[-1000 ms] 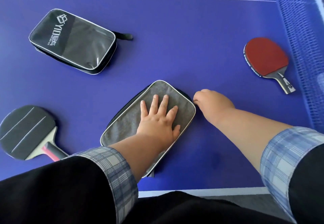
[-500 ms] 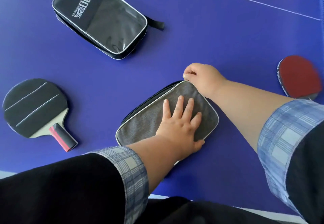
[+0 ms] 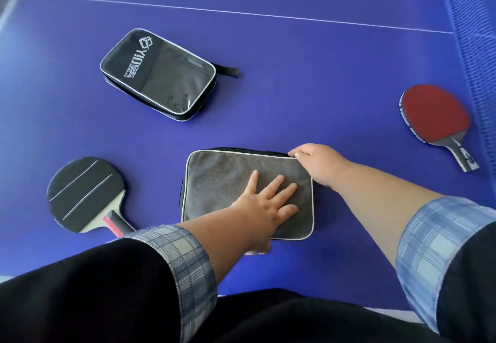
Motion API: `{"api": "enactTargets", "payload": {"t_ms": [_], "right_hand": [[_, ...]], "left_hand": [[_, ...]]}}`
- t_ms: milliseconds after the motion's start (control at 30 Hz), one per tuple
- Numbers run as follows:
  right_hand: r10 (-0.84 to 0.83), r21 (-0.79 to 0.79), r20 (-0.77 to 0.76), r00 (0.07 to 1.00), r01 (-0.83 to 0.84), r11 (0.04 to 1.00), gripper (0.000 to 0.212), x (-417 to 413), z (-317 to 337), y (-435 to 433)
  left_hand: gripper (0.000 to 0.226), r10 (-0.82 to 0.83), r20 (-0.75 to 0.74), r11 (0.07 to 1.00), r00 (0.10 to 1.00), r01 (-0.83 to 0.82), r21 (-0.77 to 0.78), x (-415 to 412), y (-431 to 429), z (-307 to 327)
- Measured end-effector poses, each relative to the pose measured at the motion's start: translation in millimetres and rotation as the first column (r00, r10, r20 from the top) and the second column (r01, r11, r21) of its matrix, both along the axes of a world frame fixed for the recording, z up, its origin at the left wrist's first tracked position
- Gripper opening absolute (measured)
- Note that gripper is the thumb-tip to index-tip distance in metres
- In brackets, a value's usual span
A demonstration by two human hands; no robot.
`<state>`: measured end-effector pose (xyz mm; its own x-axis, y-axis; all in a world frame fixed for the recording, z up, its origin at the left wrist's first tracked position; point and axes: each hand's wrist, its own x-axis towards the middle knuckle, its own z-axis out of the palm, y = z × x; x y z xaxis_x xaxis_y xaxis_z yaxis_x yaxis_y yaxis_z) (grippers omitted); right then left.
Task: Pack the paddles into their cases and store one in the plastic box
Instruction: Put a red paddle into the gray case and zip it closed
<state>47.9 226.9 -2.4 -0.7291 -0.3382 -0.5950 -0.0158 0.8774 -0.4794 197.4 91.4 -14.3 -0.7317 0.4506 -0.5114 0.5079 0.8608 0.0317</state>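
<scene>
A grey fabric case (image 3: 222, 181) with white piping lies flat near the table's front. My left hand (image 3: 265, 203) presses on it, palm down, fingers spread. At the case's far right corner my right hand (image 3: 316, 164) is pinched shut on the edge, where the zipper runs; the pull itself is hidden. A black paddle (image 3: 83, 195) with white lines and a red-black handle lies to the left. Far right, near the net, lies a red paddle (image 3: 436, 113). A second case (image 3: 158, 74), black with a clear window and white logo, sits further back.
The purple table (image 3: 308, 74) carries a white line across the back. The blue net (image 3: 475, 33) runs along the right side. The table's front edge is just before my body. No plastic box is in view.
My right hand moved along the grey case's far edge from its right side to the far corner. The case has turned under my left hand, which stays flat on it.
</scene>
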Motion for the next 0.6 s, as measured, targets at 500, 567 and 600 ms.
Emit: {"api": "enactTargets", "payload": {"t_ms": [500,567,600], "right_hand": [[-0.417,0.062,0.336,0.845,0.422,0.905,0.046,12.1,-6.8,26.0],[-0.424,0.137,0.421,0.802,0.406,0.903,0.047,7.4,-2.4,21.0],[-0.407,0.183,0.459,0.79,0.365,0.913,0.046,4.4,0.0,18.8]], "left_hand": [[0.063,0.355,-0.214,0.931,0.91,-0.323,0.173,13.3,-12.1,-13.2],[0.065,0.354,-0.218,0.93,0.909,-0.318,0.183,12.6,-13.0,-14.9],[0.065,0.352,-0.222,0.931,0.909,-0.315,0.186,12.6,-13.6,-15.5]]}}
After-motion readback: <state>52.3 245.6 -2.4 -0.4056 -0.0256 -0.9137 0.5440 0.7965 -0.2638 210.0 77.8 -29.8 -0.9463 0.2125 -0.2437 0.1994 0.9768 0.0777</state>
